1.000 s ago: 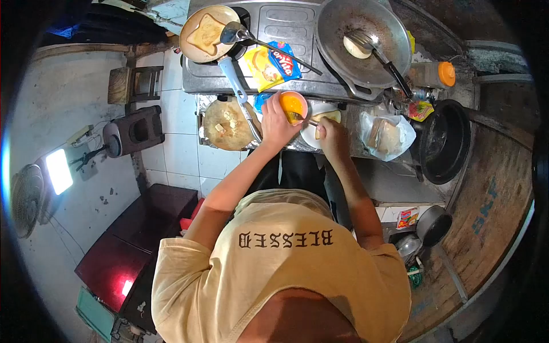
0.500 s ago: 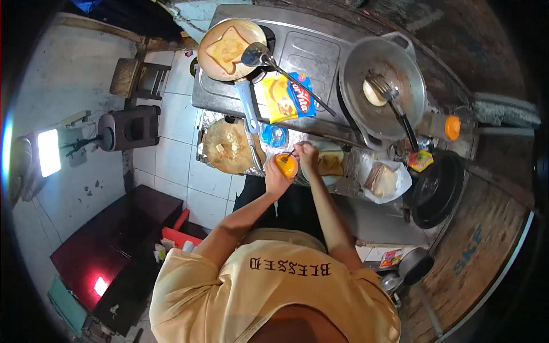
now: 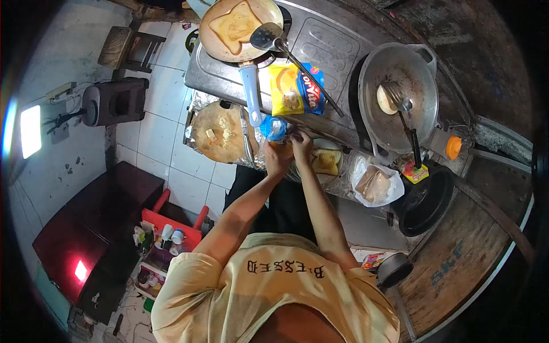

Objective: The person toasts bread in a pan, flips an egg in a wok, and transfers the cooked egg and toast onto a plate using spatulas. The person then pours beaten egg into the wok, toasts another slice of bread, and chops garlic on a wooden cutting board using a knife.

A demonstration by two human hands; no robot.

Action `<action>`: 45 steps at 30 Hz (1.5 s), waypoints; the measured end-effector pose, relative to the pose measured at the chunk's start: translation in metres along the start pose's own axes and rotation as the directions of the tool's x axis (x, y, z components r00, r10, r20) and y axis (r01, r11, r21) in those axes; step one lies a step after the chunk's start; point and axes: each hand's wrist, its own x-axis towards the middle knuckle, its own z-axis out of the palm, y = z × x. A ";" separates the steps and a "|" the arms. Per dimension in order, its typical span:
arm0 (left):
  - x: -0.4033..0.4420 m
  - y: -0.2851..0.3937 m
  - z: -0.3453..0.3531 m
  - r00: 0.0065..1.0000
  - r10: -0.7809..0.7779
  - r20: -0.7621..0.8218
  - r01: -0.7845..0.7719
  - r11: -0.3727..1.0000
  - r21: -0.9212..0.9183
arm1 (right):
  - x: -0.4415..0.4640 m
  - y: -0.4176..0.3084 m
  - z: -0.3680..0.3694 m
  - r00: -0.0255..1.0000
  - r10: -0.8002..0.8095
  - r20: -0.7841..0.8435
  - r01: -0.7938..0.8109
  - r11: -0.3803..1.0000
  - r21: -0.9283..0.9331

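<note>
In the head view my left hand (image 3: 277,160) is wrapped round a small orange cup (image 3: 282,150), most of which the fingers hide. Close beside it, my right hand (image 3: 301,147) is closed on a thin dark spoon (image 3: 295,136), whose far end I cannot make out. Just beyond both hands stands a blue container (image 3: 273,128), near the cup. To the left lies a round wooden board (image 3: 216,137) with a small pale block and crumbs, a knife (image 3: 249,146) along its right side. Right of my right hand, a slice of bread (image 3: 326,161) sits on a plate.
A frying pan (image 3: 214,48) with toast (image 3: 235,28) and a black turner (image 3: 266,38) sits on the stove (image 3: 337,51). Near them lies a yellow and blue packet (image 3: 289,88). On the right are a wok (image 3: 369,74), an orange-lidded jar (image 3: 452,147) and a black basin (image 3: 426,217).
Both hands have moved away from my body toward the blue container, taking the orange cup along. The cup's open top no longer shows. My view has shifted, revealing more of the red rack.
</note>
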 end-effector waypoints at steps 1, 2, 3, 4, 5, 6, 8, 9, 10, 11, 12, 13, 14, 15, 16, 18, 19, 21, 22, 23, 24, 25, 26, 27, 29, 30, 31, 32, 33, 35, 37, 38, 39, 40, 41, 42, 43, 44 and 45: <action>0.001 0.004 -0.005 1.000 0.001 -0.007 -0.001 1.000 0.001 | 0.000 0.008 0.000 1.000 -0.006 0.003 0.006 1.000 0.003; 0.001 0.010 -0.012 1.000 0.019 -0.002 -0.019 0.999 -0.030 | 0.001 0.013 0.000 0.987 0.136 0.085 -0.151 0.965 0.216; 0.001 0.012 -0.017 0.999 0.039 0.001 -0.039 0.997 -0.060 | 0.003 0.018 -0.001 0.949 0.250 0.193 -0.309 0.861 0.403; -0.002 0.009 -0.020 0.999 0.046 -0.006 -0.046 0.997 -0.059 | 0.003 0.005 -0.010 0.953 0.232 0.194 -0.280 0.920 0.275; -0.007 0.006 -0.025 0.999 0.030 0.027 -0.029 0.999 -0.016 | 0.000 -0.008 -0.021 0.955 0.224 0.194 -0.274 0.919 0.283; -0.011 0.003 -0.031 0.998 0.012 0.057 -0.014 0.999 0.029 | -0.003 -0.031 -0.036 0.983 0.168 0.068 -0.170 0.985 0.024; -0.018 0.008 -0.052 0.995 0.015 0.095 -0.019 0.999 0.044 | -0.001 -0.073 -0.059 0.984 -0.114 -0.136 0.066 0.948 -0.311; -0.023 0.011 -0.063 0.990 0.010 0.141 -0.017 0.998 0.054 | 0.003 -0.092 -0.070 0.928 -0.302 -0.218 0.202 0.900 -0.386; -0.030 0.002 -0.068 0.988 -0.007 0.155 0.021 0.995 -0.093 | 0.012 -0.120 -0.086 0.909 -0.370 -0.192 0.279 0.882 -0.380; -0.032 0.009 -0.082 0.990 -0.002 0.143 0.015 0.996 -0.088 | 0.024 -0.140 -0.094 0.840 -0.503 -0.204 0.371 0.806 -0.461; -0.033 0.021 -0.098 0.992 -0.013 0.128 0.019 0.999 -0.046 | 0.037 -0.149 -0.096 0.805 -0.553 -0.216 0.365 0.747 -0.555; -0.035 0.027 -0.110 0.993 -0.022 0.114 0.023 1.000 -0.006 | 0.048 -0.155 -0.098 0.766 -0.603 -0.222 0.349 0.681 -0.644; -0.036 0.029 -0.119 0.996 -0.024 0.084 0.027 0.999 -0.032 | 0.058 -0.156 -0.097 0.761 -0.608 -0.226 0.355 0.682 -0.639; -0.034 0.029 -0.124 0.997 -0.017 0.074 0.020 0.999 -0.031 | 0.066 -0.152 -0.094 0.824 -0.537 -0.180 0.322 0.705 -0.631; -0.031 0.028 -0.129 0.996 -0.067 0.057 0.072 0.993 -0.092 | 0.073 -0.145 -0.091 0.877 -0.462 -0.132 0.287 0.725 -0.626; -0.018 0.024 -0.135 0.988 -0.149 0.034 0.153 0.966 -0.208 | 0.087 -0.113 -0.089 0.898 -0.437 -0.044 0.320 0.719 -0.617; -0.009 0.036 -0.144 0.989 -0.147 0.026 0.149 0.967 -0.208 | 0.089 -0.112 -0.089 0.916 -0.397 0.048 0.341 0.713 -0.612; 0.018 0.061 -0.155 0.956 -0.281 0.085 0.287 0.827 -0.483 | 0.080 -0.122 -0.090 0.913 -0.405 0.050 0.346 0.706 -0.618; 0.033 0.060 -0.153 0.960 -0.232 0.155 0.278 0.736 -0.618 | 0.068 -0.142 -0.092 0.903 -0.429 -0.024 0.326 0.721 -0.612; 0.045 0.061 -0.147 0.920 -0.298 0.253 0.386 0.584 -0.714 | 0.061 -0.154 -0.096 0.886 -0.453 -0.098 0.307 0.733 -0.607; 0.057 0.071 -0.145 0.909 -0.286 0.303 0.413 0.525 -0.744 | 0.062 -0.143 -0.095 0.881 -0.465 -0.090 0.317 0.719 -0.618; 0.069 0.079 -0.143 0.897 -0.273 0.348 0.440 0.465 -0.768 | 0.066 -0.133 -0.093 0.877 -0.472 -0.089 0.320 0.713 -0.624; 0.082 0.087 -0.142 0.897 -0.273 0.347 0.438 0.460 -0.772 | 0.071 -0.123 -0.091 0.890 -0.455 -0.021 0.334 0.684 -0.648; 0.095 0.092 -0.140 0.912 -0.226 0.343 0.410 0.512 -0.755 | 0.075 -0.116 -0.090 0.901 -0.430 0.048 0.349 0.656 -0.669; 0.111 0.101 -0.141 0.922 -0.176 0.346 0.382 0.563 -0.732 | 0.076 -0.117 -0.090 0.911 -0.407 0.067 0.347 0.669 -0.657; 0.120 0.108 -0.141 0.913 -0.168 0.372 0.403 0.506 -0.763 | 0.075 -0.125 -0.093 0.903 -0.426 0.057 0.363 0.685 -0.631; 0.126 0.115 -0.143 0.904 -0.157 0.397 0.424 0.444 -0.789 | 0.074 -0.133 -0.096 0.894 -0.445 0.046 0.380 0.699 -0.606; 0.130 0.121 -0.145 0.892 -0.175 0.417 0.451 0.426 -0.785 | 0.067 -0.140 -0.097 0.919 -0.394 0.030 0.328 0.718 -0.614; 0.135 0.119 -0.145 0.894 -0.168 0.416 0.447 0.422 -0.789 | 0.057 -0.156 -0.099 0.916 -0.401 0.027 0.330 0.714 -0.618; 0.142 0.104 -0.142 0.872 -0.090 0.482 0.465 0.461 -0.756 | 0.034 -0.201 -0.099 0.875 -0.479 -0.071 0.415 0.817 -0.401; 0.142 0.099 -0.139 0.874 -0.085 0.478 0.457 0.477 -0.751 | 0.025 -0.242 -0.092 0.907 -0.419 -0.035 0.378 0.850 -0.366; 0.143 0.096 -0.136 0.874 -0.084 0.479 0.456 0.480 -0.749 | 0.023 -0.260 -0.089 0.935 -0.354 0.003 0.335 0.883 -0.330; 0.143 0.096 -0.134 0.874 -0.082 0.479 0.456 0.483 -0.748 | 0.026 -0.277 -0.086 0.934 -0.357 0.002 0.337 0.881 -0.333; 0.143 0.098 -0.135 0.874 -0.080 0.479 0.454 0.481 -0.750 | 0.034 -0.294 -0.081 0.952 -0.282 0.118 0.306 0.884 -0.354; 0.142 0.101 -0.136 0.866 -0.092 0.492 0.473 0.472 -0.744 | 0.041 -0.305 -0.074 0.953 -0.198 0.231 0.275 0.884 -0.378; 0.142 0.103 -0.138 0.857 -0.102 0.506 0.491 0.465 -0.737 | 0.048 -0.310 -0.065 0.954 -0.199 0.227 0.274 0.884 -0.379; 0.143 0.103 -0.139 0.856 -0.095 0.508 0.489 0.467 -0.736 | 0.055 -0.315 -0.057 0.940 -0.222 0.259 0.320 0.835 -0.448; 0.143 0.103 -0.139 0.857 -0.089 0.508 0.488 0.461 -0.741 | 0.059 -0.319 -0.050 0.927 -0.238 0.289 0.360 0.779 -0.514; 0.142 0.103 -0.139 0.854 -0.084 0.514 0.491 0.455 -0.742 | 0.059 -0.325 -0.046 0.933 -0.232 0.275 0.347 0.781 -0.519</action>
